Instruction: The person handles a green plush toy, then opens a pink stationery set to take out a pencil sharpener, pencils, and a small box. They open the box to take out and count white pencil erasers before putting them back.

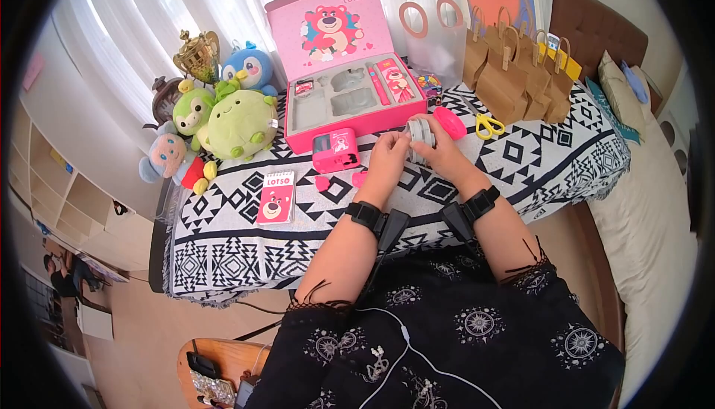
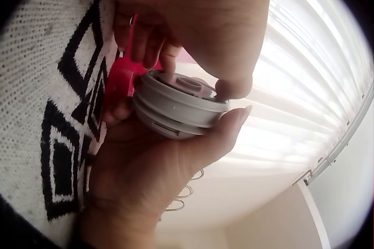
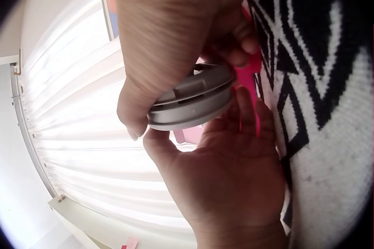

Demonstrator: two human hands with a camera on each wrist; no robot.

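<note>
Between both hands is a round grey lid-like piece point(image 1: 421, 132) with ridged sides. My left hand point(image 1: 389, 157) holds it with the thumb at its edge. From the other side my right hand point(image 1: 441, 154) grips the rim with thumb and fingers. In the left wrist view a raised part shows on the face of the grey piece point(image 2: 175, 106), and the right wrist view shows a groove around its side. A bright pink oval piece point(image 1: 450, 122) lies just beyond the right hand. Left of the hands stands a pink bear-print box-shaped item point(image 1: 335, 151).
Small pink pieces point(image 1: 322, 183) and a LOTSO notepad point(image 1: 276, 197) lie on the patterned cloth point(image 1: 223, 260). Behind stands an open pink gift box point(image 1: 357, 122). Plush toys point(image 1: 242, 122) sit left; yellow scissors point(image 1: 489, 126) and paper bags point(image 1: 514, 74) are right.
</note>
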